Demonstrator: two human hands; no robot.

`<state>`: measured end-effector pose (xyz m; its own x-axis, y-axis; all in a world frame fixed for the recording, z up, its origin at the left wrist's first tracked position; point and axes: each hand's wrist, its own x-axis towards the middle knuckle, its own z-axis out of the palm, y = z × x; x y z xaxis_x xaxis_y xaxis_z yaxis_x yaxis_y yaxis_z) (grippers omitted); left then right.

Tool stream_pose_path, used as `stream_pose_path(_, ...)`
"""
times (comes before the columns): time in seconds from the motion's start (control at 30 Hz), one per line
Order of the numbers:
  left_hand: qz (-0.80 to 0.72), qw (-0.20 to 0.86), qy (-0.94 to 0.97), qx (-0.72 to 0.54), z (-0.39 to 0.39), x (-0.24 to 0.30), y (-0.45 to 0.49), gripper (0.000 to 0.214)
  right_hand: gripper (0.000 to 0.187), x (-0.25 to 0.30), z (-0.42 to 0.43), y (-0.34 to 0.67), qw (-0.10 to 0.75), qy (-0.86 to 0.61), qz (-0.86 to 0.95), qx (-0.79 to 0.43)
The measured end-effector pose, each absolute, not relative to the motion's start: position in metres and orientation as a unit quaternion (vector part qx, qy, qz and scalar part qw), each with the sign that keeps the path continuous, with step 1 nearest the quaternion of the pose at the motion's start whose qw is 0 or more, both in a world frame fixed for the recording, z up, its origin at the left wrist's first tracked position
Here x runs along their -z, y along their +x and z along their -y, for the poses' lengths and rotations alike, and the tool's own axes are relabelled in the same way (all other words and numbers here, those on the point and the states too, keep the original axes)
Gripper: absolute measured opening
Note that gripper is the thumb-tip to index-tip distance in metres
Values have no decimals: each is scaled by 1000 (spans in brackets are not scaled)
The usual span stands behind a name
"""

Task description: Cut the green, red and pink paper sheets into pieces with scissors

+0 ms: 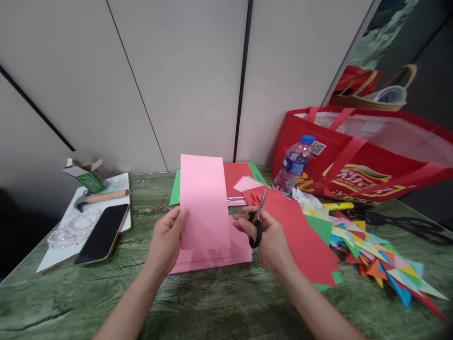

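Paper handling appears to be the step in hand: a pink sheet [203, 203] is held up at the centre of the frame, its left edge pinched between thumb and fingers by the left hand [168, 231]. Scissors [259, 211] are gripped by the right hand [269, 231], black handles in the fingers, tips pointed up; blade gap cannot be told. Hands are apart, the sheet between them; blades are just right of it, not touching. No cut is seen on the sheet. For any cut, the blades would have to be brought to an edge and the sheet kept flat. More pink sheets [215, 259] are stacked below on the table [212, 302], red paper [300, 231] right of centre. Containers: at right, a red bag [318, 174] is stood open, pale lining shown, contents mostly hidden. In front of it, a clear bottle [293, 165] is tilted, capped in blue; fill level cannot be told. At upper right, a clear plastic container [391, 94] and something red [350, 78] are held in a basket [354, 102]. At left, a green box [89, 181] is left with flaps raised; its inside is not shown.
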<state>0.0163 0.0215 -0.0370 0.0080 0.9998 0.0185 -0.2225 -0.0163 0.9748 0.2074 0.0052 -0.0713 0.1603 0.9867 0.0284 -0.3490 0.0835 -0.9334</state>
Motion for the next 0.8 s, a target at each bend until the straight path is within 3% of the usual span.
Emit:
stream_pose_path(0.4, -417, 589, 440, -534, -17, 46, 25, 25, 29, 68, -3, 208, 593, -426, 382, -566)
stream_pose_path(0.8, -500, 538, 548, -400, -20, 52, 24, 78, 28, 70, -4, 211, 600, -453, 414, -513)
